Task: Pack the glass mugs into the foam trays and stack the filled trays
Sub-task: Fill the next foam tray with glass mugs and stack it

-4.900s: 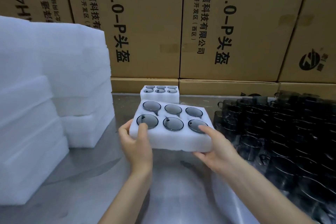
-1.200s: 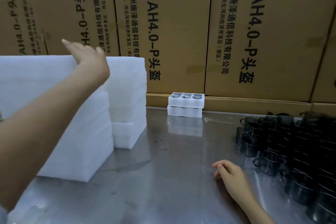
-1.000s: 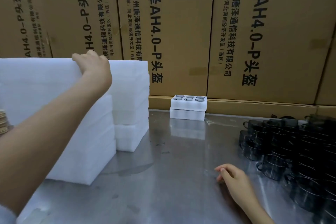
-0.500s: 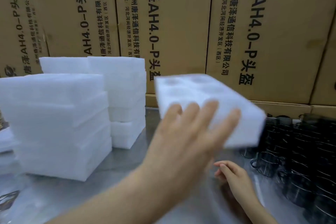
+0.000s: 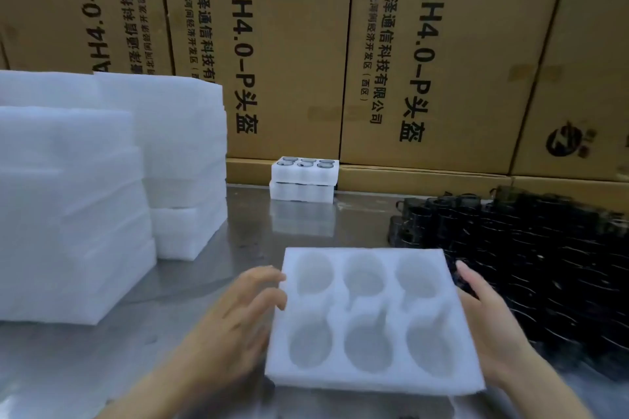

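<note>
Foam tray (image 5: 371, 320), white and soft-edged with six round empty wells in two rows, sits low over the steel table (image 5: 211, 282) between both hands. Left hand (image 5: 238, 313) touches its left edge, fingers spread and relaxed; right hand (image 5: 493, 326) lies flat against its right side. Dark glass mugs (image 5: 531, 248) crowd the right. Two filled trays (image 5: 304, 179) sit stacked by cardboard boxes (image 5: 289, 54); blocky foam stacks (image 5: 102, 187) stand left.

Dim, flat indoor light and a soft picture all over.

The steel table (image 5: 211, 286) gives a dull sheen and mirrors the filled trays (image 5: 304, 178); the left hand (image 5: 238, 313) smears with motion blur, the dark mugs (image 5: 544, 265) merge into shadow, and the cartons (image 5: 425, 44) lean at the edges.
</note>
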`<state>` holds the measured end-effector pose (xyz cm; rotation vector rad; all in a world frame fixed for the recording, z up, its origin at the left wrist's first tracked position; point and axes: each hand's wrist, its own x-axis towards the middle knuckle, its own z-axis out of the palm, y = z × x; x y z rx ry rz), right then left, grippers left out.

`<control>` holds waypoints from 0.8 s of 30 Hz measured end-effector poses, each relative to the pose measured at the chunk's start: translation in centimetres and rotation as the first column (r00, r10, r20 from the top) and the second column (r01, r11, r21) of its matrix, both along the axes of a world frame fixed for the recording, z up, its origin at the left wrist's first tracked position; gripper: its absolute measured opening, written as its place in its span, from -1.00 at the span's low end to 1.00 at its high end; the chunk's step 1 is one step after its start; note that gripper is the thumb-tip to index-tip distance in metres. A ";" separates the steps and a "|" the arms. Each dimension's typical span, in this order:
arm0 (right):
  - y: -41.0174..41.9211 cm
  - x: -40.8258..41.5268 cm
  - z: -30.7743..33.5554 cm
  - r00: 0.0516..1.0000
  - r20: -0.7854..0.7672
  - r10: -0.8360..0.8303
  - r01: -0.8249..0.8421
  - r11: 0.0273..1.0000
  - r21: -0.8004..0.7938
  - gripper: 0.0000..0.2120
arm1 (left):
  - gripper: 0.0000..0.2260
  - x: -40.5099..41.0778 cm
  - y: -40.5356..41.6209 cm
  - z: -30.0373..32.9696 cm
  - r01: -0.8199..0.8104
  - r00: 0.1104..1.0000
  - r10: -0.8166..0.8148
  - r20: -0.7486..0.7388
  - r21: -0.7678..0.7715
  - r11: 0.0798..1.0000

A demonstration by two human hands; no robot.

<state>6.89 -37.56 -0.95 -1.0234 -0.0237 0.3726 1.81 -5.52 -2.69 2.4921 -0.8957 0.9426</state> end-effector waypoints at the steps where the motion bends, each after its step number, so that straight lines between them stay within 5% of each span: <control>1: -0.2 -0.4 0.8 1.000 0.014 0.003 -0.001 0.991 -0.134 -0.59 | -0.62 0.5 0.0 -0.3 0.010 0.998 -0.014 -0.062 -0.060 0.998; 4: 0.1 0.1 -0.3 0.994 0.072 -0.083 0.097 0.969 -0.229 -0.74 | -0.50 1.8 -0.8 -0.8 0.019 0.962 -0.110 -0.249 -0.343 0.939; 7: 0.0 0.1 -0.6 0.977 0.110 -0.183 0.209 0.926 -0.316 -0.85 | -0.72 2.5 -1.7 -0.7 -0.046 0.924 -0.184 -0.337 -0.572 0.819; 10: -0.3 0.4 0.0 0.961 0.227 -0.156 0.251 0.834 -0.492 -0.85 | -0.81 2.9 -2.2 -1.0 -0.062 0.925 -0.154 -0.348 -0.536 0.842; 15: -1.4 1.5 1.0 0.891 0.400 -0.214 0.430 0.678 -0.596 -0.54 | -0.60 4.5 -2.4 -1.5 -0.088 0.931 -0.136 -0.337 -0.572 0.816; 18: -2.9 2.7 2.2 0.776 0.562 -0.288 0.623 0.494 -0.607 -0.58 | -0.60 5.5 -3.2 -1.1 -0.163 0.934 -0.103 -0.342 -0.664 0.729; 24: -7.1 5.8 5.8 0.670 0.717 -0.191 0.737 0.065 -0.672 -0.71 | -0.73 5.2 -5.3 -1.2 -0.156 0.885 -0.173 -0.432 -0.625 0.765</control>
